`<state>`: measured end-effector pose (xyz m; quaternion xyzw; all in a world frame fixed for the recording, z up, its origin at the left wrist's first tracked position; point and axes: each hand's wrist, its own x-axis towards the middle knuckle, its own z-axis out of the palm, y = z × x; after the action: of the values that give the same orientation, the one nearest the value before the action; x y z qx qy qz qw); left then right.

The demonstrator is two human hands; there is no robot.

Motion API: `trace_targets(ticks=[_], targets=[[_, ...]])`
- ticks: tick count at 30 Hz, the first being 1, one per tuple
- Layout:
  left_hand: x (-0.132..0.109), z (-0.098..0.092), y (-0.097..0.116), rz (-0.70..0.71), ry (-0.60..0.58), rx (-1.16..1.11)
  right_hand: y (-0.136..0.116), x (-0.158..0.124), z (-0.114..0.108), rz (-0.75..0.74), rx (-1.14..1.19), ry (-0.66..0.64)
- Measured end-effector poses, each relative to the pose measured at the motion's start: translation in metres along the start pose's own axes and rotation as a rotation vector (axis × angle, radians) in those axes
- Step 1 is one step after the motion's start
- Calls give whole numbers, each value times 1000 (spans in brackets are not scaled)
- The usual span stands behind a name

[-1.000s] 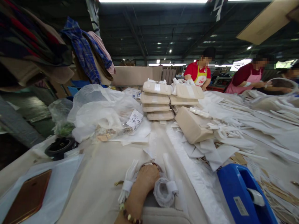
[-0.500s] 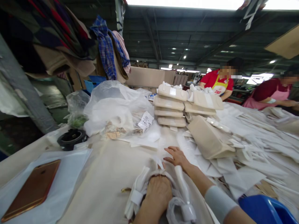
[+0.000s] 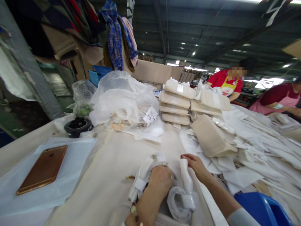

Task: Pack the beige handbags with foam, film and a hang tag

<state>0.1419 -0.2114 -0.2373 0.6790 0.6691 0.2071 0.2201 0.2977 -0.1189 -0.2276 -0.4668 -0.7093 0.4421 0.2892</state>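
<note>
A beige handbag (image 3: 202, 204) lies before me on the table, its handles in white wrapping. One wrapped handle (image 3: 187, 175) stands up at the right, with a coil of white wrapping beside it. Another wrapped handle (image 3: 141, 183) is at the left. My left hand (image 3: 161, 180) is curled in at the bag's mouth, closed at the far rim; its fingertips are mostly hidden. My right hand (image 3: 195, 164) pinches the bag's edge by the tip of the right handle, fingers bent. A small gold-coloured metal piece (image 3: 130, 177) shows left of the bag.
Beige bags (image 3: 176, 100) are stacked at the back, with another bag (image 3: 211, 136) tilted nearby. White sheets (image 3: 265, 147) cover the right side. A blue plastic object (image 3: 261, 207) sits front right. A phone (image 3: 43, 169), a tape roll (image 3: 78, 127) and plastic bags (image 3: 117, 97) lie left. Two people work beyond.
My right hand has drawn back from the table beyond the bag to the bag's edge by the right handle. My left hand stays at the mouth, now more curled. The view has tipped down slightly.
</note>
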Motion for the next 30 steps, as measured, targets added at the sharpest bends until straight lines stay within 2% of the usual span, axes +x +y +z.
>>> trace_targets(ticks=[2, 3, 5, 7, 10, 13, 18, 24, 26, 30], targets=[[-2, -2, 1, -6, -30, 54, -17, -25, 1, -91, -30, 162], [-3, -3, 2, 2, -38, 70, -25, -39, 7, -164, -60, 197], [-6, -6, 3, 24, -39, 89, -37, -67, 24, -352, -166, 194], [-9, -10, 4, 48, -32, 95, -40, -84, 44, -408, -273, 206], [-13, -18, 5, 80, 13, 73, -32, -88, 63, -267, -379, 258], [-16, -28, 4, 89, 142, -8, -27, -80, 63, -142, -393, 197], [-18, -33, 2, 164, 345, -272, -37, -65, 57, -83, -210, 26], [-19, -31, 0, 268, 462, -567, -48, -45, 61, -64, -111, 61], [-18, -32, -3, 242, 526, -646, -54, -45, 61, -79, -35, 49], [-12, -33, -13, 36, 705, -743, -70, -56, 57, -66, 237, -40]])
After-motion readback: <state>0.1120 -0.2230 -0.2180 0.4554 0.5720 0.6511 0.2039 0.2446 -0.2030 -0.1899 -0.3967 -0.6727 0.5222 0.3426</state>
